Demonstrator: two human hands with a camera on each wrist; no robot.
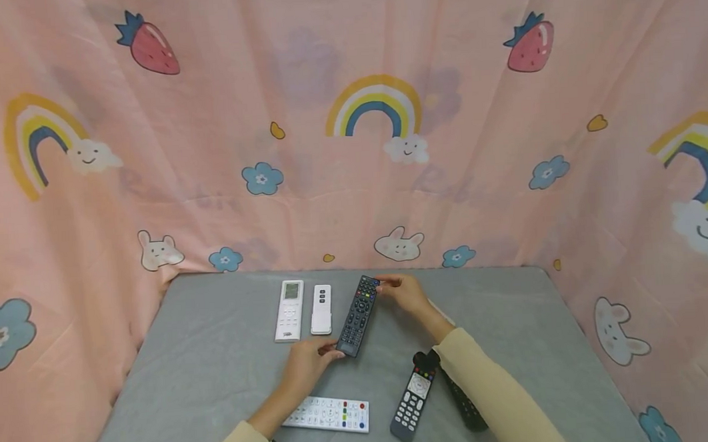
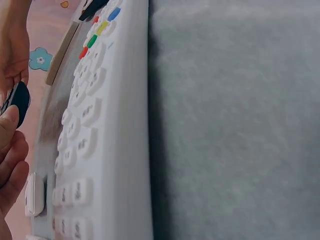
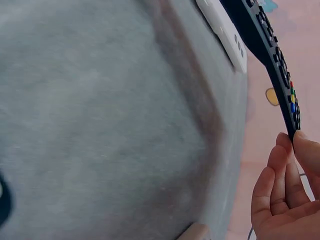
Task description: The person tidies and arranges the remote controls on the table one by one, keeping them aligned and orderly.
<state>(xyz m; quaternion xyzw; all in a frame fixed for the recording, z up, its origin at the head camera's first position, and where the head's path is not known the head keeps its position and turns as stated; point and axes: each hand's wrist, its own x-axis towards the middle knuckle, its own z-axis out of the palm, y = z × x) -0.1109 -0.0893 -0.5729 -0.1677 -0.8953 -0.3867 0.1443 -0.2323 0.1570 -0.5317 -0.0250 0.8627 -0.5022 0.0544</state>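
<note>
A black remote control with several coloured buttons is held by both hands at its opposite ends, tilted, over the grey table. My left hand pinches the lower end between thumb and fingers. At the upper end, the thumb and fingertips of my right hand pinch the edge. The right wrist view shows that remote raised off the cloth, its shadow beneath. In the left wrist view its dark end sits in the left hand's grip.
Left of it lie a white remote with a screen and a slim white remote. Nearer are a white remote with coloured buttons, a dark grey remote and a black remote partly under the right sleeve. A pink curtain hangs behind.
</note>
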